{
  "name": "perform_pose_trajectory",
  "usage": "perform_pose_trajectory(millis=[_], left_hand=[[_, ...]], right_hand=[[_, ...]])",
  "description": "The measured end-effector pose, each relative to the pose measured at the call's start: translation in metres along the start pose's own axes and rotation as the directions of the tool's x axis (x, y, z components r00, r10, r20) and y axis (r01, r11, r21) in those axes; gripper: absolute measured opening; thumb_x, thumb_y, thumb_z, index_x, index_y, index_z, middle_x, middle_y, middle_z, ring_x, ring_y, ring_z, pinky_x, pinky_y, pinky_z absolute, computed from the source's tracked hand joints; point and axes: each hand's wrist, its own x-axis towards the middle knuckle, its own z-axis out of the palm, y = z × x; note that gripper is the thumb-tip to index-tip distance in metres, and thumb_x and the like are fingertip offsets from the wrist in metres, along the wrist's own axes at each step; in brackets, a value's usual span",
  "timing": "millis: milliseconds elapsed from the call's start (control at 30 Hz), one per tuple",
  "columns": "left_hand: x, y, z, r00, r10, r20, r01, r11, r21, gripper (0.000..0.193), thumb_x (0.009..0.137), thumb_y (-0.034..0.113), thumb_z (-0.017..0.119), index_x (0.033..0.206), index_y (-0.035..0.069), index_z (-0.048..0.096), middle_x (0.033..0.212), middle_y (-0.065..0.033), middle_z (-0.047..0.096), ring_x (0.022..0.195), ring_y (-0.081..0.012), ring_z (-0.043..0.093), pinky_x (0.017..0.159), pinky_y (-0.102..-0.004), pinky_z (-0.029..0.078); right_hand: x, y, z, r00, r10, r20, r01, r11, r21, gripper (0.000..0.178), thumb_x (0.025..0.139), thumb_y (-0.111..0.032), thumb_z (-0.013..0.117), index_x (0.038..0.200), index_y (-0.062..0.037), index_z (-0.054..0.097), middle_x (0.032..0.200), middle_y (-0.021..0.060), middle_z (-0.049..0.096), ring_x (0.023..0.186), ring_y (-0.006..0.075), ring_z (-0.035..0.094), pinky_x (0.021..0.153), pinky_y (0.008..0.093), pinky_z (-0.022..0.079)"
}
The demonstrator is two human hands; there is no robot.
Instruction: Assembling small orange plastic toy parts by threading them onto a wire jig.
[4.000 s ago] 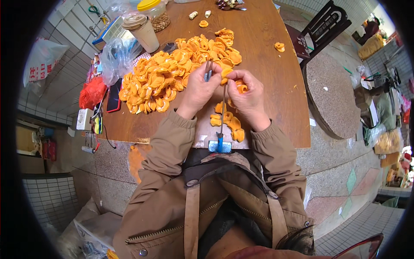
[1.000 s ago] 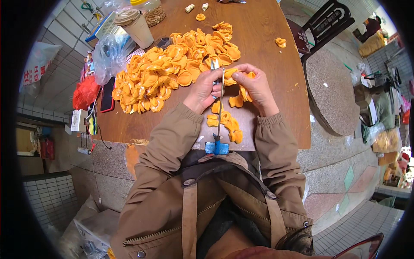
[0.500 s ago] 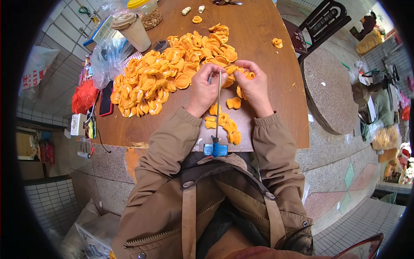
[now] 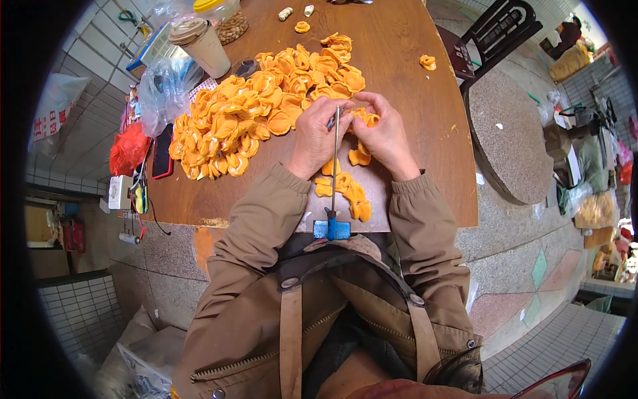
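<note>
A thin metal rod (image 4: 335, 166) stretches away from a blue clamp (image 4: 332, 229) at the table's near edge. By the rod's far tip my left hand (image 4: 312, 133) is closed in a pinch; a bit of something bluish shows between its fingers, too hidden to name. My right hand (image 4: 389, 139), just right of the rod, grips an orange flower (image 4: 365, 117) of ruffled, petal-like pieces, partly covered by the fingers. Below the hands several loose orange petal pieces (image 4: 357, 200) lie around the rod. To the left spreads a big heap of orange flowers (image 4: 222, 126).
Behind the heap stand a lidded cup (image 4: 206, 53) and a yellow-lidded jar (image 4: 229, 26) of brown pieces. A phone (image 4: 163, 153) and red plastic bag (image 4: 130, 149) lie at the left edge. One stray orange flower (image 4: 428, 62) sits far right. A dark chair (image 4: 495, 40) stands beyond.
My right hand has drawn a little left with the orange flower, nearer my left hand. A loose orange piece is now partly covered by it. My left hand stays by the rod's tip.
</note>
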Motion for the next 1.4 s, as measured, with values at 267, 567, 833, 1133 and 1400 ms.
perform_pose_trajectory(millis=[267,567,833,1133,1400], left_hand=[[-0.004,-0.015,0.000,0.998,-0.023,0.052,0.018,0.996,0.082,0.016,0.082,0.008,0.063,0.098,0.004,0.062,0.079,-0.0078,0.060,0.063,-0.0215,0.054,0.059,-0.0310,0.044],[-0.003,-0.003,-0.005,0.987,-0.134,0.092,0.114,0.975,0.190,0.022,0.087,0.018,0.058,0.104,0.006,0.063,0.083,-0.0096,0.066,0.067,-0.0270,0.061,0.059,-0.0333,0.047],[-0.005,-0.004,-0.003,0.989,-0.018,0.147,-0.033,0.940,0.339,0.026,0.089,0.024,0.055,0.106,0.007,0.065,0.089,-0.0110,0.068,0.071,-0.0290,0.065,0.057,-0.0350,0.049],[-0.006,-0.008,-0.002,0.985,-0.025,0.170,-0.046,0.914,0.403,0.023,0.088,0.022,0.057,0.105,0.010,0.067,0.084,-0.0100,0.069,0.066,-0.0285,0.064,0.054,-0.0347,0.048],[-0.006,-0.013,0.000,0.997,0.028,0.071,-0.044,0.970,0.240,0.018,0.085,0.015,0.062,0.101,0.010,0.067,0.076,-0.0086,0.067,0.060,-0.0260,0.061,0.051,-0.0332,0.046]], right_hand=[[-0.003,-0.007,0.000,0.998,-0.021,0.060,0.016,0.997,0.078,0.037,0.077,-0.002,0.061,0.114,-0.0053,0.059,0.073,0.0002,0.052,0.059,0.0066,0.047,0.051,0.0171,0.038],[0.005,0.001,-0.007,0.991,0.124,-0.051,-0.118,0.988,0.104,0.039,0.075,-0.007,0.063,0.114,-0.0069,0.059,0.075,0.0029,0.056,0.059,0.0124,0.051,0.055,0.0239,0.043],[0.001,-0.002,-0.003,0.998,0.014,-0.064,-0.014,1.000,0.001,0.044,0.076,-0.003,0.061,0.119,-0.0087,0.057,0.071,-0.0005,0.050,0.056,0.0076,0.046,0.050,0.0195,0.037],[-0.001,-0.006,0.001,0.986,-0.155,-0.066,0.140,0.972,-0.191,0.049,0.075,-0.002,0.062,0.122,-0.0109,0.055,0.069,0.0007,0.051,0.057,0.0114,0.048,0.053,0.0246,0.040],[-0.001,-0.007,-0.003,0.993,-0.108,-0.044,0.101,0.984,-0.144,0.046,0.077,-0.005,0.059,0.122,-0.0092,0.054,0.074,0.0058,0.057,0.060,0.0192,0.054,0.056,0.0300,0.045]])
